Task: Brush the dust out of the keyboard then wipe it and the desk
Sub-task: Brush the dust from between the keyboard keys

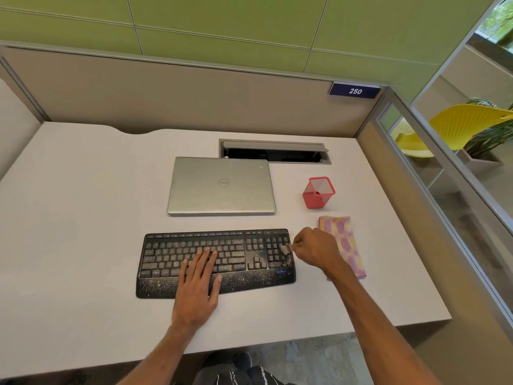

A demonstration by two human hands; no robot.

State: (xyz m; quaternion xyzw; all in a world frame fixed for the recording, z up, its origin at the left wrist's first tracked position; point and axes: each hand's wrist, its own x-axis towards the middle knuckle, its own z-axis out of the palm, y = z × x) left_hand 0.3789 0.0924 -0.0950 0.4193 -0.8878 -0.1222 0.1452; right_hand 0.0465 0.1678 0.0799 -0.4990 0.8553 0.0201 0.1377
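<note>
A cubicle with beige partitions and green wall panels encloses a pale grey desk (83, 218). Near its front edge lies a black keyboard (166, 262), square to the edge. Its keys look greyed with dust, and yellowish specks are scattered thickly over the palm rest. The left hand (198, 287) lies flat on the keys and palm rest, fingers straight. The right hand (316, 248) pinches a small brush (286, 250) whose tip is at the number pad's right edge. A folded purple-and-yellow cloth (344, 240) lies just right of the keyboard. A closed silver laptop (222, 187) sits behind it.
</note>
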